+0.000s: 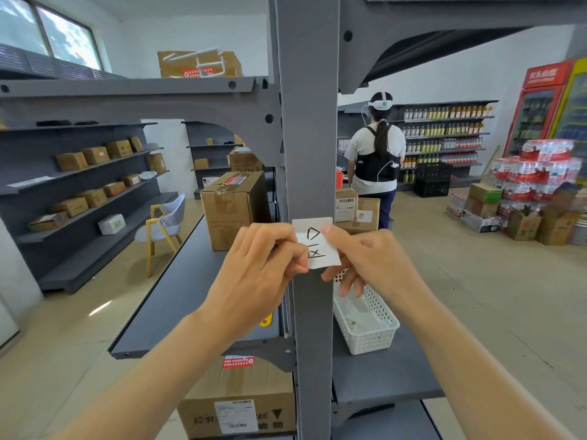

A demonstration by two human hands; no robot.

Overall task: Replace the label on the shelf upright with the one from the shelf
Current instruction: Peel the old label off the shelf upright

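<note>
A white paper label (pixel 315 241) with black hand-drawn marks lies against the front of the grey shelf upright (pixel 309 138), at chest height. My left hand (pixel 259 268) pinches its left edge with thumb and fingers. The thumb of my right hand (pixel 370 260) presses on the label's right edge, while the other fingers hang below it. Part of the label's lower left is hidden by my left fingers. I cannot tell whether the label is stuck to the upright.
A white perforated plastic basket (pixel 368 322) stands on the grey shelf to the right of the upright. Cardboard boxes (pixel 232 208) sit on the left shelf and below. A person (pixel 376 157) stands farther back with their back turned. A chair (pixel 165 227) stands on the left.
</note>
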